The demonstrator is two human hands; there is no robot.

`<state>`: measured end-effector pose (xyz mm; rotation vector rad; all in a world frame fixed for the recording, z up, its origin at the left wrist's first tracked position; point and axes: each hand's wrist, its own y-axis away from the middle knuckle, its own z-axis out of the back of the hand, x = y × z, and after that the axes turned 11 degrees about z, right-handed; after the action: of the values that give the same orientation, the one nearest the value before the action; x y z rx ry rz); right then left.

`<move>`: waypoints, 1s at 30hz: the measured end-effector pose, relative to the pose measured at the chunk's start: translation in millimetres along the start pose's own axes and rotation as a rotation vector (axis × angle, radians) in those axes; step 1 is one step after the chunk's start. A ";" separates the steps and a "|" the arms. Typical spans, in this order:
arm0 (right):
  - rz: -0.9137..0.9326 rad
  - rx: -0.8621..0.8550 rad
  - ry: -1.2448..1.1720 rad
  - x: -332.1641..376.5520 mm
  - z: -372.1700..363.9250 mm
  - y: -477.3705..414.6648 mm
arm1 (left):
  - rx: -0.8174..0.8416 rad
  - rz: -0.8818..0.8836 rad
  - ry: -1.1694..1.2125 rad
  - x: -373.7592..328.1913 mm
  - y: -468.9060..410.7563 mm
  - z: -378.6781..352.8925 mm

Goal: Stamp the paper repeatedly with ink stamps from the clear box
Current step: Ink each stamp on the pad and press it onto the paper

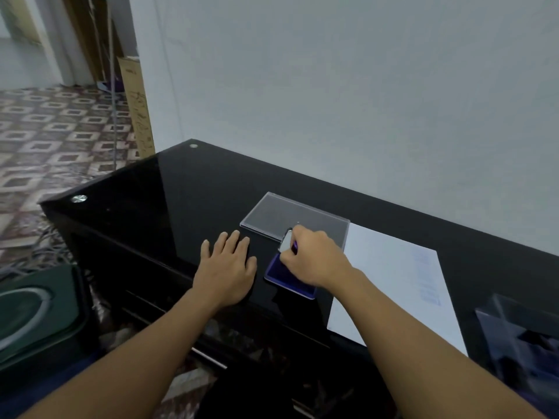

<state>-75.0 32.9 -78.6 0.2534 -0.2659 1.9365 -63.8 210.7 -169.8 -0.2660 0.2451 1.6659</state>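
Note:
My right hand (314, 258) grips a small clear-topped stamp (286, 241) and holds it down on the blue ink pad (276, 269), which lies on the black glass table (187, 189). Flat on the table just left of the pad rests my left hand (230, 267), fingers spread. Behind the pad lies a clear plastic lid (290, 216). The white paper (390, 285), right of the pad, carries a column of faint blue stamp marks (428, 279) near its right edge. A clear box (523, 337) stands at the far right, partly cut off by the frame.
The table's left and near edges drop to a patterned floor (60, 140). A dark green container (36, 313) sits low on the left. A white wall (332, 86) runs behind the table. Cardboard (136, 101) leans by the doorway.

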 end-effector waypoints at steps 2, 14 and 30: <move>0.020 0.003 0.016 0.4 -5.2 -3.3 | -0.022 -0.007 -0.013 1.1 0.1 -1.6; -0.002 -0.100 0.045 -3.1 -35.7 -5.5 | -0.052 0.006 -0.041 -0.9 -0.9 -5.0; 0.024 -0.053 -0.013 -9.8 -33.9 -18.3 | -0.084 0.013 -0.026 -3.7 0.6 -4.3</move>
<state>-56.1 41.2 -112.7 0.2290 -0.3296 1.9495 -63.9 205.7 -172.7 -0.3058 0.1576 1.6936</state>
